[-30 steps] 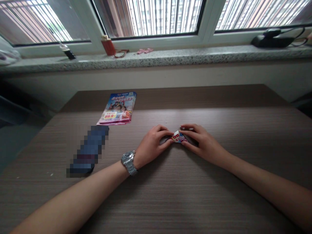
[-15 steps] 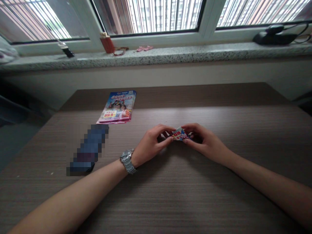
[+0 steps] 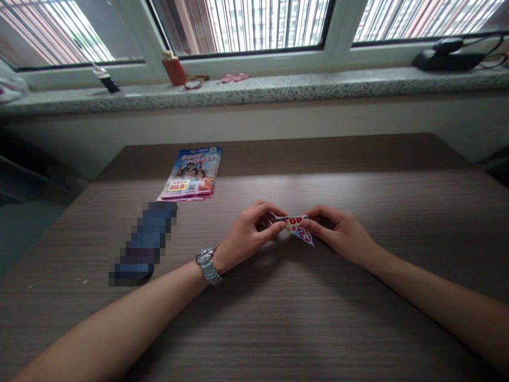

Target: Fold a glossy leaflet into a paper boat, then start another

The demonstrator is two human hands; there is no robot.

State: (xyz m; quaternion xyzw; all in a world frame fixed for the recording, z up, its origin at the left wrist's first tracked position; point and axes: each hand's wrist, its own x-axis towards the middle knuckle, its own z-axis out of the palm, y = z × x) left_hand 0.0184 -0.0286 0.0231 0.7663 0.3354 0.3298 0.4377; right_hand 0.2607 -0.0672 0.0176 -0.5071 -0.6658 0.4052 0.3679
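Together, left hand (image 3: 247, 229) and right hand (image 3: 345, 233) pinching folded printed paper (image 3: 295, 224), each grip narrowed onto it

Brown wood-grain table (image 3: 254, 329)
Toward the far left lies a stack of colourful leaflets (image 3: 191, 172); just nearer, a dark object (image 3: 143, 241) (pixelated beyond recognition).

left side of the table (image 3: 377, 175): stack of printed leaflets (image 3: 193, 172), just beyond a dark, pixelated object (image 3: 145, 241). along the speckled windowsill (image 3: 310, 89), left to right: black-and-white item (image 3: 107, 81), red container (image 3: 174, 71), small pink pieces (image 3: 235, 78) and, well apart, black device (image 3: 449, 60).
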